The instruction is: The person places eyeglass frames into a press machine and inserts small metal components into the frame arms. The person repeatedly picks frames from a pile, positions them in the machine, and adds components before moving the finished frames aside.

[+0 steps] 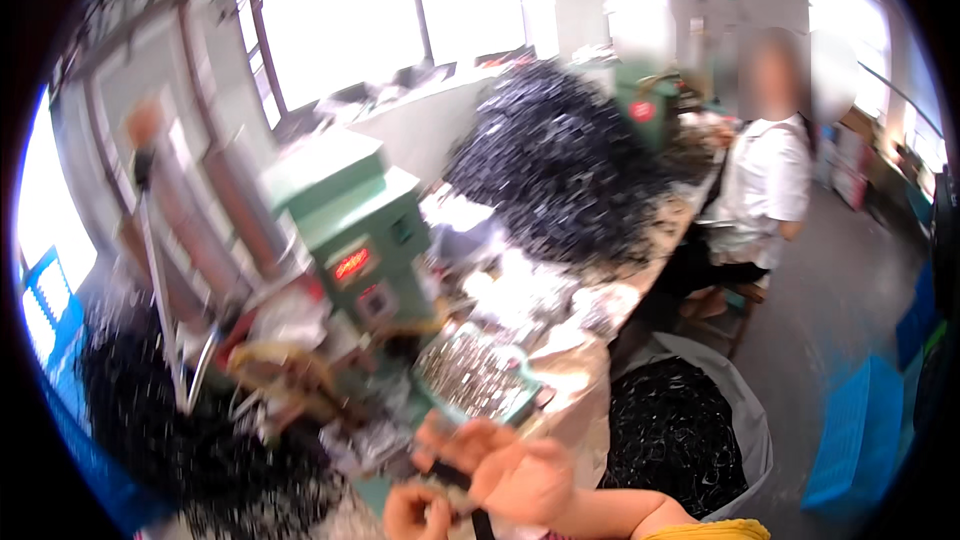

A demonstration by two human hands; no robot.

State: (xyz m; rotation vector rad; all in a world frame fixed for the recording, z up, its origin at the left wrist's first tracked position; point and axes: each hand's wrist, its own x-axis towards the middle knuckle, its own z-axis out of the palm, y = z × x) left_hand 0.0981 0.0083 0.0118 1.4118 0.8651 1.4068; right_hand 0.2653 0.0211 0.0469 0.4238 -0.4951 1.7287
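At the bottom of the head view my two hands are close together, blurred by motion. My right hand (520, 480) reaches in from the right under a yellow sleeve (705, 530), its fingers curled about a dark, strap-like black strip (450, 475). My left hand (415, 512) is just below and to the left, thumb and fingers bent together by the strip's lower part; what they pinch is too smeared to make out. Just beyond the hands, a pale green tray (525, 402) holds many small metal pieces (470, 372).
A green machine (375, 240) with a red display stands on the bench. Black strips form a heap (560, 160) behind it, a pile (200, 450) at left and the fill of a white sack (755, 430). A seated person in a white shirt (765, 175) works farther back; blue crates (855, 430) stand right.
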